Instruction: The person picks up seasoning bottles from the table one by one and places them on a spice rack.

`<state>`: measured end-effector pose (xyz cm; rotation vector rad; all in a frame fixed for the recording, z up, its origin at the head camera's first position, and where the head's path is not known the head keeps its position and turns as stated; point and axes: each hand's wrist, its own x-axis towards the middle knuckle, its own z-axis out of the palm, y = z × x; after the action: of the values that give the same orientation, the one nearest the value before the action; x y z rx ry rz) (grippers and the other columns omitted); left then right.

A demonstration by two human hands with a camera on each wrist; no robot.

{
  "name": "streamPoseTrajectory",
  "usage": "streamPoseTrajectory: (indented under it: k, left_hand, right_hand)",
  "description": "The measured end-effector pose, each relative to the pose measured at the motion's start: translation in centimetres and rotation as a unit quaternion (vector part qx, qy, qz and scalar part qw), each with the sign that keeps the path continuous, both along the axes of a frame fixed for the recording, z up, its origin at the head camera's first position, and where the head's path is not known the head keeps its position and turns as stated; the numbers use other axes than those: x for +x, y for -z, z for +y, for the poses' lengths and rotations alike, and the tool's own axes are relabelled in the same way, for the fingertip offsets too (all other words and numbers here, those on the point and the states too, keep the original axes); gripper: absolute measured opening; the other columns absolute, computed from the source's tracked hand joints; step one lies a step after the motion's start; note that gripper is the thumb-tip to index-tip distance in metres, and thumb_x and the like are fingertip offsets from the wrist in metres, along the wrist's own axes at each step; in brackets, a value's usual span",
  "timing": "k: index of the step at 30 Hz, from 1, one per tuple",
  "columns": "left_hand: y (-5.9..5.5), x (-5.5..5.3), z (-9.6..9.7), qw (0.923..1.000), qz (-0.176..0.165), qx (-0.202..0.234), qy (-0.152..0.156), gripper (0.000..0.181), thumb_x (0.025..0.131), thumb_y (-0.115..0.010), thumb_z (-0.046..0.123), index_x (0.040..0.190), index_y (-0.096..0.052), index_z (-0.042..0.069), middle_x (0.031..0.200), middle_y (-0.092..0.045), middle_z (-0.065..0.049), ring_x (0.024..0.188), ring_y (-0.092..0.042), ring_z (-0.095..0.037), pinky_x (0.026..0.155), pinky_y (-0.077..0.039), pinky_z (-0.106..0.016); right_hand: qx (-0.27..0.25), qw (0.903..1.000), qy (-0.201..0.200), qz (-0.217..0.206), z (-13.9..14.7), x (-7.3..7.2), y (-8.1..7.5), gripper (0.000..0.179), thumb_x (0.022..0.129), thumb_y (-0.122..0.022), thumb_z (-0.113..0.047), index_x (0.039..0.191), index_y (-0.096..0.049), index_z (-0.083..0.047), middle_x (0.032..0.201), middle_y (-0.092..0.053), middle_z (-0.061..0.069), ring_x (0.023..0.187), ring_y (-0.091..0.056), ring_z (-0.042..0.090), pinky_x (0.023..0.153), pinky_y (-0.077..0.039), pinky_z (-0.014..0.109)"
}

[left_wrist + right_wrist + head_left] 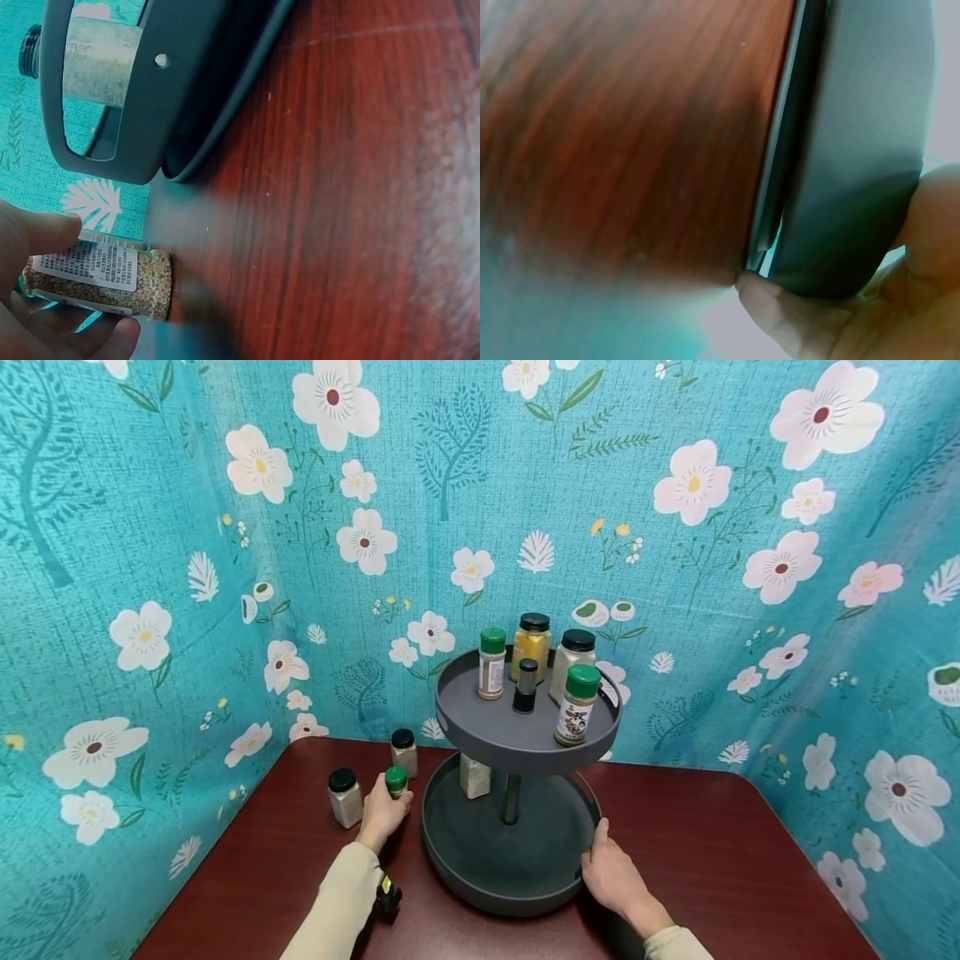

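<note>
My left hand (384, 812) grips a small green-capped spice jar (396, 779), left of the two-tier turntable rack (517, 881). The left wrist view shows tan grains through the jar's clear wall and a white printed label (101, 264); thumb and fingers lie on opposite sides. Whether its base touches the table I cannot tell. At the rack's right side my right hand (617, 870) holds the wall of the dark grey lower tray, with a fingertip (761, 292) under its edge in the right wrist view. A jar of pale powder (475, 777) stands on that lower tray.
Two black-capped jars, one nearer (346, 802) and one farther (403, 754), stand beside my left hand. The upper tray (517, 752) carries several jars, including a green-capped one (576, 706) at its front. A floral curtain (360, 610) hangs behind the reddish-brown table (690, 835).
</note>
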<state>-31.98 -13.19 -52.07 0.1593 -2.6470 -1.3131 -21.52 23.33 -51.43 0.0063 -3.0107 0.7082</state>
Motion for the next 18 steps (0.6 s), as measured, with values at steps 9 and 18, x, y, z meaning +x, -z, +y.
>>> streamPoseTrajectory:
  k: [9, 18]
  left_hand:
    - [0.0, 0.05, 0.02, 1.0, 0.006, 0.003, 0.003, 0.029, 0.088, -0.066, 0.015, 0.108, -0.049, 0.003, 0.096, -0.062, -0.015, 0.094, -0.059, -0.034, 0.08, -0.046, -0.05]
    - [-0.16, 0.28, 0.03, 0.9999, 0.005, 0.011, 0.005, 0.028, 0.088, -0.065, 0.016, 0.108, -0.049, 0.004, 0.097, -0.062, -0.015, 0.094, -0.059, -0.033, 0.08, -0.045, -0.05]
  right_hand:
    - [-0.01, 0.9997, 0.016, -0.017, -0.39, 0.51, -0.27, 0.065, 0.088, -0.044, -0.009, 0.134, -0.015, 0.026, 0.104, -0.057, 0.036, 0.086, -0.063, 0.039, 0.073, -0.048, 0.052]
    - [-0.033, 0.9981, 0.04, -0.032, -0.28, 0.43, -0.75, 0.067, 0.088, -0.051, -0.015, 0.136, -0.019, 0.02, 0.112, -0.054, 0.037, 0.096, -0.059, 0.044, 0.078, -0.046, 0.055]
